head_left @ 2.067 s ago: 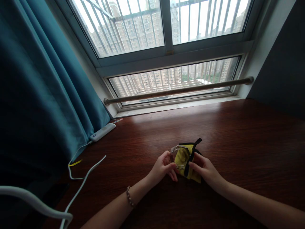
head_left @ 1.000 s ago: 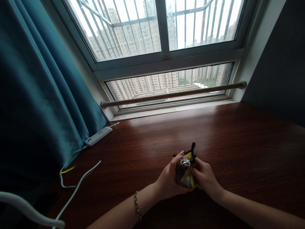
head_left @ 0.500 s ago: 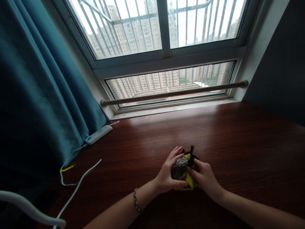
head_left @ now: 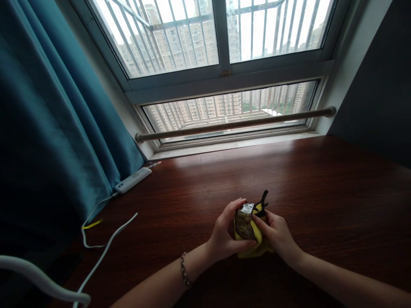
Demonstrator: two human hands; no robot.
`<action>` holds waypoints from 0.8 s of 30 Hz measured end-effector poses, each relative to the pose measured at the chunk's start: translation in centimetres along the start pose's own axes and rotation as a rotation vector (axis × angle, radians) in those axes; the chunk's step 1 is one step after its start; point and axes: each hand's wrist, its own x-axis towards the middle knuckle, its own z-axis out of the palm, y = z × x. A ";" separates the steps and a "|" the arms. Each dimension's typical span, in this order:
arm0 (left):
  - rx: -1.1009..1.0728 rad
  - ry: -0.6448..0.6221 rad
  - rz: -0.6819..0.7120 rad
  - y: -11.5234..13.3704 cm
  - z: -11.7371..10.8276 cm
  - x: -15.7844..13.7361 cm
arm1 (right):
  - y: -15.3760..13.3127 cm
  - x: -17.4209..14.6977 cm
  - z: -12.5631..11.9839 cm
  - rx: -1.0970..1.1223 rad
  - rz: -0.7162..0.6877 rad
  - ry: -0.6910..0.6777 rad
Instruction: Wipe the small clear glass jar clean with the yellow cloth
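Observation:
A small yellow cloth pouch (head_left: 257,252) with a black strap (head_left: 264,196) is between my hands, low over the brown table. A shiny packet (head_left: 245,226), brownish and see-through with a silvery top, sits in the pouch's opening. My left hand (head_left: 228,233), with a bracelet at the wrist, curves round the left side of pouch and packet, thumb below and fingers above. With thumb and fingers, my right hand (head_left: 275,229) pinches the pouch's edge on the right, its thumb against the packet. What the packet contains is too dark to make out.
The dark brown table (head_left: 199,184) reaches the window, where a metal rail (head_left: 237,125) runs across. At left are a blue curtain (head_left: 64,107), a white power strip (head_left: 133,180), a white cable (head_left: 109,248) and a yellow tie (head_left: 92,225).
The packet now sits lower in the pouch, with yellow cloth showing round its left side. The black strap has shifted to the right, and my right fingers have moved slightly along the edge.

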 end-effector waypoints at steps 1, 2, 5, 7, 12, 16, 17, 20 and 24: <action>-0.031 -0.005 -0.030 0.1 -0.1 0.0 | 0.0 0.0 0.0 -0.002 -0.002 0.000; -0.058 -0.011 -0.053 0.2 -0.2 0.1 | 0.0 -0.1 0.0 -0.004 -0.006 0.000; -0.088 -0.055 -0.099 0.4 -0.6 0.4 | 0.1 -0.1 0.1 -0.009 -0.031 -0.018; -0.069 -0.086 -0.137 0.4 -0.8 0.7 | 0.0 -0.2 0.1 -0.007 -0.053 -0.044; -0.053 -0.098 -0.157 0.1 -0.8 1.0 | -0.2 -0.2 0.1 -0.044 -0.055 -0.044; -0.059 -0.143 -0.047 -0.6 -0.4 0.7 | -0.5 -0.1 0.1 -0.055 -0.059 -0.003; -0.067 -0.139 -0.031 -0.8 -0.4 0.6 | -0.6 -0.1 0.1 -0.052 -0.057 0.007; -0.131 -0.108 -0.029 -1.0 -0.1 0.2 | -0.7 -0.2 0.2 -0.034 -0.042 0.024; -0.172 -0.103 -0.012 -0.7 0.0 0.1 | -0.8 -0.2 0.2 -0.009 -0.018 0.034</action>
